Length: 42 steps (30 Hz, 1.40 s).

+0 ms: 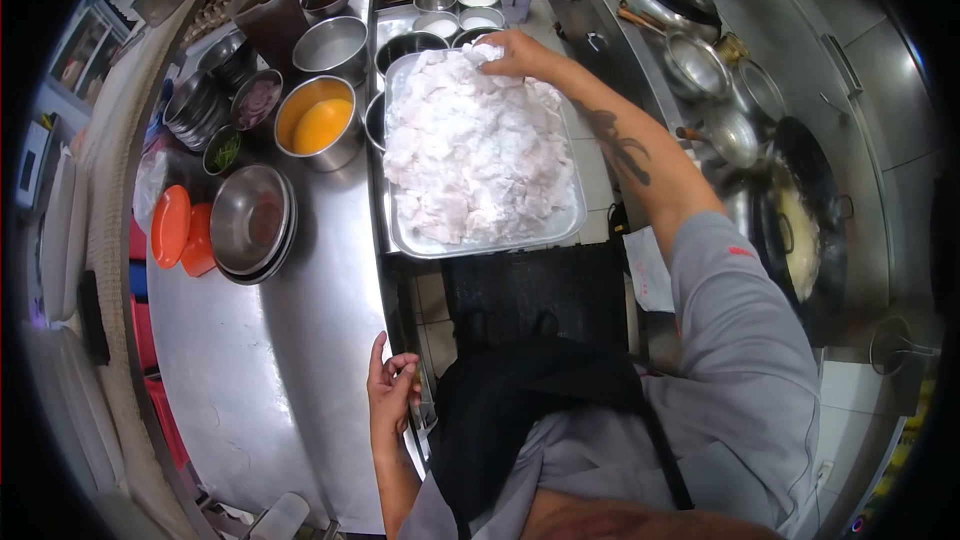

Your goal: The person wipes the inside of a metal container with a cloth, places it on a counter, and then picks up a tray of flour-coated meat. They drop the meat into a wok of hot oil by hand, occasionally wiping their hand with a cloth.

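Observation:
A metal tray (575, 230) is heaped with white, flour-coated pieces (470, 155) whose kind I cannot make out. At the heap's far edge, my right hand (517, 55) has its fingers closed on a white floury piece (482, 52). My left hand (392, 387) is low beside the steel counter's edge, near my apron. Its fingers are apart and partly curled, with nothing seen in them. Beyond the tray stand bowls of white powder (478, 20). Left of it, a steel pot (312, 148) contains orange-yellow liquid.
On the steel counter (330, 360) are stacked steel bowls (250, 225), an orange container (198, 240), a bowl of chopped greens (226, 150) and a brown-tinted jug (270, 25). To the right, a wok (800, 230) with pale liquid sits on the stove, near strainers (695, 62).

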Each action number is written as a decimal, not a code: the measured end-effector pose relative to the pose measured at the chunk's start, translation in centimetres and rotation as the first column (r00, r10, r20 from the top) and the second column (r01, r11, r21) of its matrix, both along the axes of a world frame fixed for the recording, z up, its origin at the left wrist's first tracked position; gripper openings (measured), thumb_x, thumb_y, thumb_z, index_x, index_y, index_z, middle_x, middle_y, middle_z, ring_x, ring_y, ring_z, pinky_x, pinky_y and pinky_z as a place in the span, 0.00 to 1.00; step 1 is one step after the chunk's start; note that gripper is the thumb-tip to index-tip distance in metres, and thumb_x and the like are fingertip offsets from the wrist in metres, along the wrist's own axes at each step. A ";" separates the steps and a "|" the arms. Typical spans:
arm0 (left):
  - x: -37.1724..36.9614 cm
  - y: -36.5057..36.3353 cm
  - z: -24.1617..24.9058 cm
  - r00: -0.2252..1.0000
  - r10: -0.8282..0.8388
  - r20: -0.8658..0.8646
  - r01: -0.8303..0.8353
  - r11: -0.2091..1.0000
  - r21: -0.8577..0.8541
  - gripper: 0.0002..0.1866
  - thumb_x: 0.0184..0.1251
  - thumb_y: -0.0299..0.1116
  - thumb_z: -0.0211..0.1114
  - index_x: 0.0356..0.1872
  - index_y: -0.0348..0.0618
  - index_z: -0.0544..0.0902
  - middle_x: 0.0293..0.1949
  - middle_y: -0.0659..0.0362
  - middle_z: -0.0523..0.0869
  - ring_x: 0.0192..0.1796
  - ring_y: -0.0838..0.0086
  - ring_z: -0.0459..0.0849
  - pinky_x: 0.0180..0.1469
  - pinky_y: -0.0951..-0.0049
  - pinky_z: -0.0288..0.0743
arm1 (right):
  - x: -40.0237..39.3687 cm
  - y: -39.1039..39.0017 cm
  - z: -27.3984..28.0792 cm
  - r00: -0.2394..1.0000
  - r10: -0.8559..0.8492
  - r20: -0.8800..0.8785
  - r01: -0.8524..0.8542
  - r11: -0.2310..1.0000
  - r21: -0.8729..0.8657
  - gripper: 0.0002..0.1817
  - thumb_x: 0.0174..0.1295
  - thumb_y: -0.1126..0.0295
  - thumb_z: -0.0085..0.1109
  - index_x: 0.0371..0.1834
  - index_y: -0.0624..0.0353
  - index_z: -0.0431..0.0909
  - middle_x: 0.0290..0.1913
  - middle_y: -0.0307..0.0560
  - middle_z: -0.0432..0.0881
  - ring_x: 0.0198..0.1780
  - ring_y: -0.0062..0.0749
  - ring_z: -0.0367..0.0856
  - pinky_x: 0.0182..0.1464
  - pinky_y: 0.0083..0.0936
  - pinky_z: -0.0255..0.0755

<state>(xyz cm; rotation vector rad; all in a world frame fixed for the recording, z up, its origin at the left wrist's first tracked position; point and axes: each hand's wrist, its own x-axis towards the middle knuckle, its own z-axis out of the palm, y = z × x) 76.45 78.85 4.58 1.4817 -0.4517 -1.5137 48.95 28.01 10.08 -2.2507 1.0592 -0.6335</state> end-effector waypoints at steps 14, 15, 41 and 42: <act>-0.3 0.5 0.3 1.000 -0.021 -0.022 0.020 0.999 -0.032 0.39 0.66 0.23 0.63 0.75 0.49 0.53 0.43 0.54 0.81 0.23 0.83 0.75 0.18 0.85 0.71 | -0.4 4.8 5.7 0.937 -0.233 0.258 0.117 0.910 0.398 0.24 0.53 0.67 0.70 0.54 0.59 0.80 0.38 0.39 0.84 0.32 0.19 0.77 0.27 0.17 0.66; -0.3 0.4 0.3 0.999 -0.027 -0.028 0.026 0.999 -0.039 0.39 0.66 0.23 0.63 0.75 0.49 0.53 0.43 0.54 0.81 0.23 0.83 0.75 0.18 0.85 0.71 | -0.4 5.1 6.1 0.927 -0.254 0.276 0.125 0.904 0.409 0.24 0.53 0.67 0.70 0.54 0.59 0.80 0.38 0.38 0.83 0.31 0.19 0.76 0.26 0.16 0.65; -13.9 -11.0 1.8 0.836 -0.549 -0.004 0.542 0.825 -0.161 0.38 0.66 0.20 0.60 0.75 0.49 0.53 0.42 0.55 0.81 0.23 0.82 0.75 0.18 0.84 0.70 | -51.3 36.6 16.7 0.441 -0.897 0.030 0.896 0.442 0.035 0.25 0.51 0.68 0.71 0.55 0.57 0.80 0.45 0.44 0.85 0.45 0.27 0.81 0.48 0.26 0.76; -14.8 -11.2 1.7 0.818 -0.574 0.008 0.568 0.806 -0.165 0.39 0.66 0.20 0.60 0.75 0.49 0.53 0.42 0.55 0.81 0.23 0.82 0.75 0.18 0.84 0.70 | -54.6 37.5 14.5 0.403 -0.915 0.022 0.914 0.404 0.029 0.24 0.51 0.68 0.71 0.54 0.57 0.81 0.44 0.43 0.85 0.44 0.26 0.81 0.47 0.26 0.76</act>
